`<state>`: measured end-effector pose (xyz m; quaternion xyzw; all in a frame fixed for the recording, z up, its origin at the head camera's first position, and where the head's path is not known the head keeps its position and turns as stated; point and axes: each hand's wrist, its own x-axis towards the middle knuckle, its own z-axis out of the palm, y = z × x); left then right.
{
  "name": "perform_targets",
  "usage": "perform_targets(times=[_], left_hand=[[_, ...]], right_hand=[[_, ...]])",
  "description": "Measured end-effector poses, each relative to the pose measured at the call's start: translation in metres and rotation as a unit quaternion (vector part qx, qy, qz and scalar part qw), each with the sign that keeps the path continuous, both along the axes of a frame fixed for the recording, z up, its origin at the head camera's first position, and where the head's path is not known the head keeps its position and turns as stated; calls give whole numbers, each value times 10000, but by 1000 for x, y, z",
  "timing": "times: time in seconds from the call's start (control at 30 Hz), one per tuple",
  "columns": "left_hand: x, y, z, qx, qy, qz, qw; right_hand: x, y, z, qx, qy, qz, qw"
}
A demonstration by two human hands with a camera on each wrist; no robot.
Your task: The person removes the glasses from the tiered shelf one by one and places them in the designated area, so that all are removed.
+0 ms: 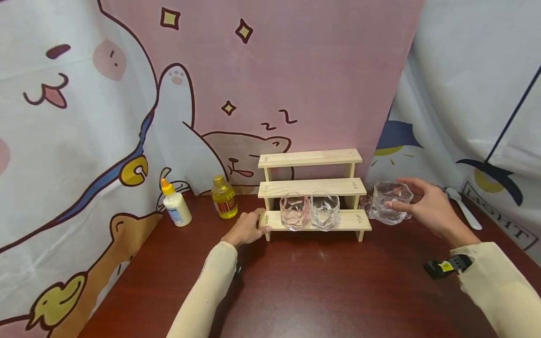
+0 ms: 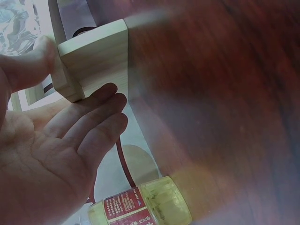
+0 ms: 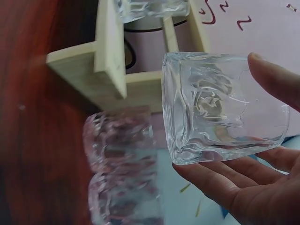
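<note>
My right hand [image 1: 431, 206] holds a clear glass [image 1: 390, 202] between thumb and fingers, to the right of a three-step wooden rack [image 1: 310, 188]. In the right wrist view, that glass [image 3: 220, 108] lies sideways across the picture, above two pinkish glasses [image 3: 122, 140] on the table. My left hand [image 1: 247, 228] grips the left end of the rack's lowest step, thumb on the board and fingers by the rack's leg [image 2: 98, 58]. A pinkish glass [image 1: 294, 211] and a clear glass [image 1: 324, 210] stand side by side on that step. The upper two steps carry nothing.
Left of the rack stand a bottle of yellow liquid [image 1: 225, 197] with a red label and a white glue bottle [image 1: 175, 204] with an orange tip. A white spoon [image 1: 464, 209] lies at the right. A printed cloth [image 1: 321, 84] hangs behind the dark red table [image 1: 304, 286].
</note>
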<state>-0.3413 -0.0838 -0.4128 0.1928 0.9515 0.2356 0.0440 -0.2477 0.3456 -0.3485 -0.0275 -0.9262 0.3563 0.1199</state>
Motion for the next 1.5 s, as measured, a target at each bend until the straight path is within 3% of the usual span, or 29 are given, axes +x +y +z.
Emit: perform_targets(times=[0.43, 0.83, 1.5], left_hand=[[1, 1, -1, 92, 63, 5, 9999], [2, 0, -3, 199, -66, -32, 9998], [2, -1, -2, 281, 151, -101, 9994]], right_hand=[[3, 19, -37, 317, -276, -465, 9980], [3, 20, -53, 370, -511, -379, 9973], [-9, 17, -63, -101, -682, -238, 9973]])
